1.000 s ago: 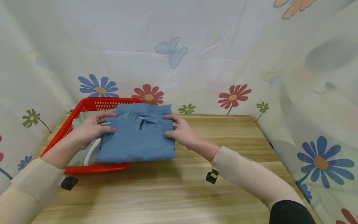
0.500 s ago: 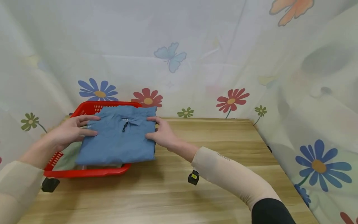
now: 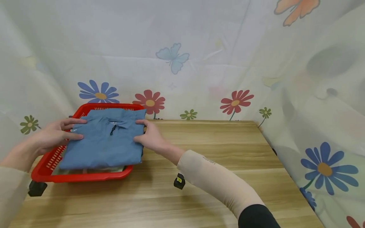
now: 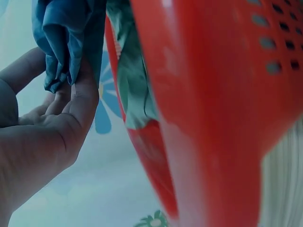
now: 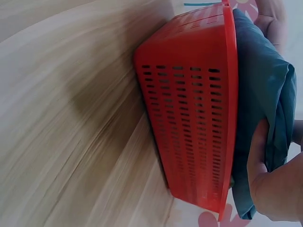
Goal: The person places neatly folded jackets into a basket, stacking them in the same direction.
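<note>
A folded blue jacket (image 3: 102, 148) with a short black zipper pull lies level over the red plastic basket (image 3: 82, 178) in the head view. My left hand (image 3: 54, 134) pinches its left edge, thumb on top and fingers beneath, which the left wrist view shows around the bunched blue cloth (image 4: 64, 33). On the opposite edge, my right hand (image 3: 152, 136) grips the folded layers; in the right wrist view the jacket (image 5: 260, 85) sits at the basket's rim. Pale green cloth (image 4: 135, 85) shows inside the basket, mostly hidden under the jacket.
The basket stands at the left of a wooden table (image 3: 199, 183), near its back edge. Behind and beside the table hangs a pale curtain (image 3: 199, 76) printed with flowers and butterflies.
Both hands have carried the blue jacket leftward, from partly beyond the basket's right side to over the basket. The green garment, plainly visible before, is now mostly covered.
</note>
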A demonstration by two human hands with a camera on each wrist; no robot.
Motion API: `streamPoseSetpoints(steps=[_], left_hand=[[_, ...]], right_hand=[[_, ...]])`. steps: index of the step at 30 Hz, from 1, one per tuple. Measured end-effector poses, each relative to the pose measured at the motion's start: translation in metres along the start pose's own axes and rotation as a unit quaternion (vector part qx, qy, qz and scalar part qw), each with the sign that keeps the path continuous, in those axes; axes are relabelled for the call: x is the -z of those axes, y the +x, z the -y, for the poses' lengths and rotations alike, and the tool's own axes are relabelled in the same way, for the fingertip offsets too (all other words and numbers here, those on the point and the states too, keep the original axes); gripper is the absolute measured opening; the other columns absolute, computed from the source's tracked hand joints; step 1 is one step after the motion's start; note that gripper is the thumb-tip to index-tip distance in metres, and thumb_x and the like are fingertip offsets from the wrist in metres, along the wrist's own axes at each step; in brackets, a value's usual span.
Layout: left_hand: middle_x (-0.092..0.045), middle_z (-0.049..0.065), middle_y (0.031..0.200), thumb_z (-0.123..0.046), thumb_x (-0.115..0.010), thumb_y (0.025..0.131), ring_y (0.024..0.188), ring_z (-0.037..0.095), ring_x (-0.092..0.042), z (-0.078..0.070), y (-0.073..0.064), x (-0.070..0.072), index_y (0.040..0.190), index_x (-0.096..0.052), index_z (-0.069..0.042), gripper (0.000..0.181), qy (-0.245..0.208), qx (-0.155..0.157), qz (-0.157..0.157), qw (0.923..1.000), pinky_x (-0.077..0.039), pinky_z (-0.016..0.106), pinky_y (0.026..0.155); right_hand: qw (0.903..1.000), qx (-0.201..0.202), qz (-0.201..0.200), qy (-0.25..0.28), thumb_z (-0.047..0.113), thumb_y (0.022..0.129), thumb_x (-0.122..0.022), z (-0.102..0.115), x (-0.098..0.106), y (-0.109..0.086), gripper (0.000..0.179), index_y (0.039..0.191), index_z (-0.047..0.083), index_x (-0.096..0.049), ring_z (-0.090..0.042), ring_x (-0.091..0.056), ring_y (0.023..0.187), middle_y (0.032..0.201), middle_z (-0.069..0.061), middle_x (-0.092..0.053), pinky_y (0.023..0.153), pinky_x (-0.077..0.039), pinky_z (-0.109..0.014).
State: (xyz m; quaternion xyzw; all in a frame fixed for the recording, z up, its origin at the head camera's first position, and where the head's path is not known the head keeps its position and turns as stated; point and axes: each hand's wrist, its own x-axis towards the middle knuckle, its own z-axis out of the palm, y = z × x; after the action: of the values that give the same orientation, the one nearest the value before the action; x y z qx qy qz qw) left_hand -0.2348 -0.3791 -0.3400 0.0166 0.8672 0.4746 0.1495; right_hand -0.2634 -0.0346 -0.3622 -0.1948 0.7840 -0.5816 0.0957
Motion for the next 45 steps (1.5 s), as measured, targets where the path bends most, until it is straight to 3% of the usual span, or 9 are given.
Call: streamPoseSetpoints(steps=[3, 10, 14, 21, 29, 37, 40, 45], left_hand=[[-0.012, 0.04, 0.159, -0.023, -0.068, 0.101, 0.133, 0.053, -0.034, 0.007, -0.002, 0.007, 0.161, -0.02, 0.0, 0.08, 0.007, 0.004, -0.001, 1.0, -0.06, 0.042, 0.085], [-0.002, 0.041, 0.16, -0.021, -0.069, 0.1, 0.136, 0.06, -0.027, 0.019, -0.004, 0.019, 0.159, -0.019, 0.002, 0.081, 0.005, 0.014, -0.002, 0.9999, -0.058, 0.045, 0.087], [-0.004, 0.042, 0.159, -0.021, -0.068, 0.101, 0.135, 0.061, -0.028, 0.023, -0.005, 0.024, 0.159, -0.017, 0.003, 0.081, 0.019, 0.018, -0.004, 0.9997, -0.057, 0.049, 0.089], [-0.015, 0.043, 0.156, -0.023, -0.067, 0.102, 0.128, 0.052, -0.043, 0.031, -0.003, 0.028, 0.159, -0.015, 0.004, 0.082, 0.031, 0.021, -0.01, 0.9992, -0.056, 0.052, 0.091], [-0.017, 0.043, 0.155, -0.024, -0.067, 0.102, 0.121, 0.042, -0.051, 0.03, -0.001, 0.029, 0.159, -0.015, 0.005, 0.083, 0.033, 0.027, -0.014, 0.999, -0.057, 0.05, 0.09], [-0.016, 0.044, 0.154, -0.034, -0.061, 0.105, 0.131, 0.058, -0.038, 0.034, -0.002, 0.031, 0.158, -0.016, 0.006, 0.081, 0.037, 0.044, -0.03, 0.9979, -0.056, 0.05, 0.091], [-0.024, 0.042, 0.151, -0.04, -0.056, 0.106, 0.121, 0.049, -0.052, 0.037, -0.002, 0.033, 0.157, -0.019, 0.007, 0.079, 0.054, 0.037, -0.054, 0.9964, -0.058, 0.047, 0.088], [-0.034, 0.04, 0.146, -0.042, -0.052, 0.107, 0.1, 0.022, -0.067, 0.042, -0.003, 0.035, 0.155, -0.024, 0.01, 0.077, 0.073, 0.027, -0.088, 0.9931, -0.06, 0.045, 0.084]], right_hand=[[1.0, 0.001, -0.001, -0.002, 0.0, 0.088, -0.076, 0.0, -0.008, 0.003, 0.06, 0.144, 0.008, -0.056, -0.016, -0.061, 0.082, 0.118, -0.006, -0.057, 0.071, -0.056, -0.025], [0.9999, -0.001, -0.008, -0.006, 0.003, 0.087, -0.077, -0.002, -0.023, 0.011, 0.057, 0.141, 0.01, -0.058, -0.014, -0.056, 0.106, 0.136, -0.003, -0.056, 0.083, -0.055, -0.024], [0.9999, -0.005, -0.011, -0.007, 0.004, 0.087, -0.078, -0.004, -0.031, 0.014, 0.057, 0.141, 0.011, -0.059, -0.012, -0.056, 0.105, 0.135, -0.002, -0.057, 0.083, -0.054, -0.024], [0.9995, 0.007, -0.028, -0.013, 0.003, 0.086, -0.079, -0.005, -0.039, 0.018, 0.056, 0.139, 0.009, -0.061, -0.012, -0.056, 0.091, 0.115, -0.002, -0.06, 0.077, -0.054, -0.022], [0.9995, 0.013, -0.026, -0.012, 0.003, 0.087, -0.078, -0.005, -0.039, 0.02, 0.056, 0.139, 0.008, -0.06, -0.013, -0.055, 0.083, 0.1, -0.001, -0.058, 0.07, -0.054, -0.022], [0.9989, 0.027, -0.028, 0.025, 0.009, 0.089, -0.081, -0.01, -0.033, 0.02, 0.048, 0.132, 0.008, -0.059, -0.013, -0.058, 0.082, 0.106, -0.002, -0.059, 0.069, -0.055, -0.022], [0.9987, 0.027, -0.041, 0.015, 0.013, 0.09, -0.081, -0.014, -0.03, 0.019, 0.044, 0.128, 0.009, -0.061, -0.012, -0.058, 0.082, 0.109, -0.002, -0.059, 0.069, -0.054, -0.022], [0.998, 0.027, -0.056, -0.009, 0.015, 0.091, -0.08, -0.021, -0.024, 0.017, 0.04, 0.126, 0.008, -0.063, -0.012, -0.057, 0.085, 0.114, -0.007, -0.061, 0.07, -0.054, -0.022]])
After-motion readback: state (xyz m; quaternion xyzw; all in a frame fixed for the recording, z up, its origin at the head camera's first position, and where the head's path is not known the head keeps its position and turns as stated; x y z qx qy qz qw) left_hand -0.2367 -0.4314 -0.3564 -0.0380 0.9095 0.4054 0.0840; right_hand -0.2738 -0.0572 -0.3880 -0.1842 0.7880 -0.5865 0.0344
